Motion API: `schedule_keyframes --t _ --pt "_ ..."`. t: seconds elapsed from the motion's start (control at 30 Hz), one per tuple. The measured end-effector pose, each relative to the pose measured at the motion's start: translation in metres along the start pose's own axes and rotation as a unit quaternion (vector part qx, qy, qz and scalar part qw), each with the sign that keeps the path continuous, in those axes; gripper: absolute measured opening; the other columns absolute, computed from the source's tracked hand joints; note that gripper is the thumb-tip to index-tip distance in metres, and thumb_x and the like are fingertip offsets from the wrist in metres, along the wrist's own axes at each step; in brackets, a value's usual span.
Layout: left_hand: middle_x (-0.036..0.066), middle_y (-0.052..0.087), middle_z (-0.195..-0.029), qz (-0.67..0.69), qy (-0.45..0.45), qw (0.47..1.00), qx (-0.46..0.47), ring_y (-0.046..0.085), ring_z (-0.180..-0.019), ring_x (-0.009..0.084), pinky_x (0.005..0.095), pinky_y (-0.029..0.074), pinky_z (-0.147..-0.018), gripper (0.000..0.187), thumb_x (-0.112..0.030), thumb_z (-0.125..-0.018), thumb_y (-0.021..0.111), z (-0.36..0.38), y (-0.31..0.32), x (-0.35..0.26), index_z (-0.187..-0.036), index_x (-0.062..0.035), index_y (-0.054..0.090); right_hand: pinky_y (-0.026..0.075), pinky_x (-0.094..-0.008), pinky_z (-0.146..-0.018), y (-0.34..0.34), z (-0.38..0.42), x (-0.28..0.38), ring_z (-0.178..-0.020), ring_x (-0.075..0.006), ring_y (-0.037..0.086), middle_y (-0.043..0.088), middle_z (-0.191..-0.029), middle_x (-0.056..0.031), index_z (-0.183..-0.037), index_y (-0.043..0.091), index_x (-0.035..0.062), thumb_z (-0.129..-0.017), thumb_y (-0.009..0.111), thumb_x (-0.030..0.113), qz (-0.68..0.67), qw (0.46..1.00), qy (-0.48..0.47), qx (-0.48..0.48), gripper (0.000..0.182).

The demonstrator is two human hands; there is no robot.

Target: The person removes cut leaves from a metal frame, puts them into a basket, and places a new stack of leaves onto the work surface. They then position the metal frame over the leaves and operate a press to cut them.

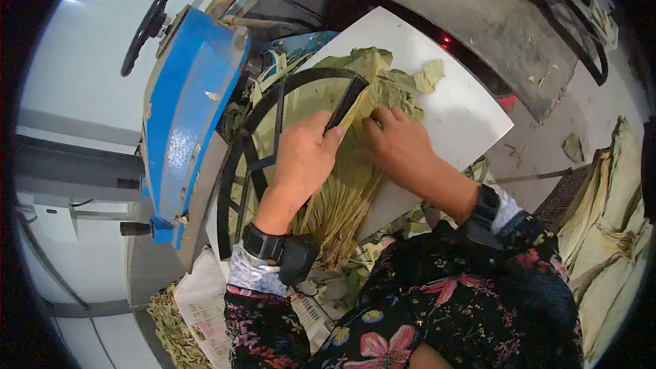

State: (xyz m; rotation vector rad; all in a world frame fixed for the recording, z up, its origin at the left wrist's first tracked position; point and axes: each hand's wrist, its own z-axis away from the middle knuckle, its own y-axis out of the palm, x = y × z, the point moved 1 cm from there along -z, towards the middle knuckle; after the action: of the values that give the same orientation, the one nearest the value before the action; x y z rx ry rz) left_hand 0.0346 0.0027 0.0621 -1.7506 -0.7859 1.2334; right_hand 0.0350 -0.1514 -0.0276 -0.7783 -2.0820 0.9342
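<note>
Two bare hands meet over a bunch of dried leaves [359, 154], which lies between them on a white board [471, 113]. The left hand [306, 154] is curled where the straight bar of a black curved frame [347, 103] meets a leaf edge; I cannot tell whether it pinches bar, leaf or both. The right hand [403, 147] bends its fingertips together against the leaf just beside, though whether anything is caught between them is hidden. Placed this way, the left seems to steady the edge against the bar, leaving the right free to work the blade. Above the grip the leaf is wide, crinkled and dull green; below it, brittle-looking tan stalks [338, 222] gather, probably lined up to keep the bunch orderly. The frame's hard, thin spokes fan out left of the grip. Farther left stands a scuffed, glossy blue machine [188, 106].
</note>
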Motion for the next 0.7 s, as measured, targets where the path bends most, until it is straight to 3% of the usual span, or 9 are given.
schedule_keyframes --t 0.17,0.23,0.3,0.43,0.5,0.53,0.6,0.63,0.7 --pt "0.023 0.056 -0.075 0.031 -0.018 0.999 -0.002 0.054 -0.073 0.0415 0.0465 0.041 -0.062 0.015 -0.014 -0.08 0.058 0.0 -0.007 -0.002 -0.081 0.0009 0.054 0.043 -0.0329 -0.062 0.046 -0.02 0.005 -0.076 -0.0228 0.055 0.055 -0.084 -0.0096 -0.095 0.057 0.0044 -0.074 0.055 0.025 0.174 0.983 0.034 0.05 0.03" --pt "0.018 0.053 -0.067 -0.003 -0.014 1.0 -0.007 0.052 -0.059 0.0226 0.0321 0.042 -0.057 0.014 -0.012 -0.079 0.059 0.001 -0.009 -0.002 -0.085 0.0014 0.057 0.042 -0.0321 -0.06 0.05 -0.023 0.006 -0.075 -0.0214 0.055 0.055 -0.083 -0.0084 -0.095 0.057 0.0056 -0.073 0.055 0.026 0.238 0.969 0.035 0.051 0.03" --pt "0.017 0.053 -0.067 0.013 -0.01 1.0 -0.021 0.052 -0.058 0.0219 0.0314 0.042 -0.057 0.015 -0.012 -0.079 0.059 0.002 -0.007 0.0 -0.085 0.0012 0.058 0.041 -0.0311 -0.055 0.05 -0.029 0.001 -0.069 -0.0192 0.054 0.054 -0.078 -0.0039 -0.094 0.057 0.0074 -0.072 0.056 0.023 0.226 0.97 0.047 0.077 0.028" --pt "0.018 0.054 -0.068 0.032 -0.014 0.999 -0.035 0.054 -0.059 0.0242 0.0323 0.042 -0.058 0.017 -0.014 -0.078 0.06 0.003 -0.002 0.001 -0.086 0.0008 0.059 0.044 -0.0349 -0.054 0.045 -0.038 0.001 -0.07 -0.0218 0.059 0.058 -0.076 -0.006 -0.097 0.055 0.0061 -0.073 0.057 0.02 0.234 0.965 0.042 0.109 0.028" --pt "0.018 0.055 -0.069 0.02 -0.002 0.999 -0.044 0.055 -0.061 0.0272 0.0335 0.043 -0.059 0.017 -0.015 -0.078 0.06 0.004 0.001 0.003 -0.085 0.0007 0.059 0.049 -0.042 -0.061 0.034 -0.04 -0.011 -0.079 -0.0301 0.063 0.062 -0.078 -0.0148 -0.096 0.055 0.0022 -0.075 0.057 0.018 0.029 0.972 0.185 0.143 0.026" --pt "0.019 0.056 -0.071 0.009 0.005 0.999 -0.053 0.056 -0.062 0.0301 0.0347 0.044 -0.059 0.017 -0.015 -0.078 0.059 0.004 0.003 0.004 -0.085 0.0007 0.059 0.049 -0.042 -0.061 0.027 -0.036 -0.017 -0.079 -0.0301 0.063 0.062 -0.078 -0.0148 -0.096 0.055 0.0022 -0.075 0.057 0.018 0.031 0.972 0.185 0.141 0.026" --pt "0.019 0.057 -0.074 0.011 0.01 0.999 -0.045 0.057 -0.066 0.0332 0.0367 0.044 -0.061 0.017 -0.016 -0.078 0.059 0.003 0.008 0.005 -0.085 0.0 0.059 0.049 -0.04 -0.066 0.01 -0.021 -0.031 -0.077 -0.034 0.062 0.063 -0.082 -0.0217 -0.084 0.057 -0.0017 -0.076 0.051 0.014 -0.101 0.954 0.275 0.072 0.019" --pt "0.02 0.058 -0.076 0.01 0.014 0.999 -0.033 0.057 -0.069 0.0364 0.0388 0.045 -0.062 0.017 -0.016 -0.079 0.059 0.003 0.012 0.005 -0.086 -0.0006 0.059 0.049 -0.04 -0.066 0.002 -0.017 -0.034 -0.077 -0.034 0.062 0.063 -0.082 -0.0217 -0.084 0.057 -0.0017 -0.076 0.051 0.014 -0.099 0.953 0.276 0.074 0.019" --pt "0.02 0.058 -0.077 -0.016 0.011 1.0 -0.023 0.057 -0.071 0.0381 0.0416 0.045 -0.063 0.017 -0.017 -0.079 0.058 0.006 0.031 0.008 -0.086 -0.0007 0.058 0.048 -0.0399 -0.066 -0.01 -0.011 -0.037 -0.075 -0.0372 0.061 0.062 -0.079 -0.0238 -0.086 0.055 -0.0056 -0.077 0.051 0.014 -0.235 0.917 0.308 0.098 0.022"
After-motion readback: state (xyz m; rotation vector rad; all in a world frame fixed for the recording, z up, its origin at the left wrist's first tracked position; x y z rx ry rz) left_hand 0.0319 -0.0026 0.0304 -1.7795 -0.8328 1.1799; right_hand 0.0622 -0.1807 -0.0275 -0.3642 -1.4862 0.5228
